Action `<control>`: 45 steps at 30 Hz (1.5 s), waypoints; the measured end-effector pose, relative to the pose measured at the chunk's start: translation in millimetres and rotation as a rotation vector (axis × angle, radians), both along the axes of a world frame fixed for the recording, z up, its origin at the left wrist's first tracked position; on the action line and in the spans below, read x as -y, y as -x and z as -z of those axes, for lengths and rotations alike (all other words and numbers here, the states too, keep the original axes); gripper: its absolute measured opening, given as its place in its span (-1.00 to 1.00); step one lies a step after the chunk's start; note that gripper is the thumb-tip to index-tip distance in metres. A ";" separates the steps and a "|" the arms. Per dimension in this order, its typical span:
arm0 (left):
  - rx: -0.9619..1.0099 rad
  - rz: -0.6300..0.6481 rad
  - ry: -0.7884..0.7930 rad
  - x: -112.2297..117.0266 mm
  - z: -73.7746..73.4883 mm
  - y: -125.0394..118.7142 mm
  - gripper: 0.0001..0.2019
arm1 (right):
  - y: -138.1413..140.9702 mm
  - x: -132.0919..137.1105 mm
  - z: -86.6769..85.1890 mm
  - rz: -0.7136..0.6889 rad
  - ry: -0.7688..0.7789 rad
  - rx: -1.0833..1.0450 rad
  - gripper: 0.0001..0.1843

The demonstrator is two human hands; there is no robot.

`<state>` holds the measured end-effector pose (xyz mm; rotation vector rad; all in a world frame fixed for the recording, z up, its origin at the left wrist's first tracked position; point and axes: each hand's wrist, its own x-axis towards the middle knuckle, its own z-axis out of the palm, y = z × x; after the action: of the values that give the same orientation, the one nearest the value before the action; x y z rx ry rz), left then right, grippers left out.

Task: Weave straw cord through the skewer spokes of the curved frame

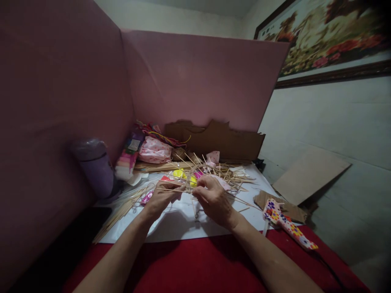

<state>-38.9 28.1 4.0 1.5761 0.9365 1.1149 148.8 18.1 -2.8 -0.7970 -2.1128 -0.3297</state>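
My left hand (160, 199) is closed around a small bundle of thin wooden sticks (171, 188) held level above a white sheet (180, 224). My right hand (214, 199) pinches the same bundle from the right, fingers curled, with pale twine (191, 179) looped around the sticks between the two hands. A strand of twine hangs down under the bundle. More loose sticks (226, 175) lie scattered just behind the hands.
A purple lidded cup (94, 165) stands at the left by a pink partition (61, 101). Pink bags (154, 149), cardboard (220, 140) and yellow bits (179, 173) sit at the back. A flowered glue gun (287, 224) lies at the right. Long sticks (119, 211) lie left.
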 end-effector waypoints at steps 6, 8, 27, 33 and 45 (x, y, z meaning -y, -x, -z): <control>0.098 0.023 0.037 -3.4 8.6 -0.2 -0.69 | 1.3 -0.2 2.5 -0.016 0.009 -0.015 -0.85; 0.114 0.027 0.052 -5.4 11.9 0.0 -0.70 | 1.4 -0.3 3.2 -0.012 0.019 -0.006 -0.87; 0.271 0.069 0.201 -9.0 17.7 -0.4 -0.88 | 4.6 -1.2 7.3 -0.081 0.084 -0.076 -0.85; 0.301 0.095 0.254 -6.4 15.0 -1.0 -0.84 | 4.7 0.6 6.1 -0.107 0.115 -0.069 -0.88; 0.385 0.159 0.424 -5.3 16.1 0.1 -0.87 | 5.2 0.7 7.4 -0.127 0.143 -0.160 -0.89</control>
<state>-39.0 33.4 -12.0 1.0268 0.7147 0.9833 143.7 17.4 -10.2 -0.7406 -2.0406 -0.0452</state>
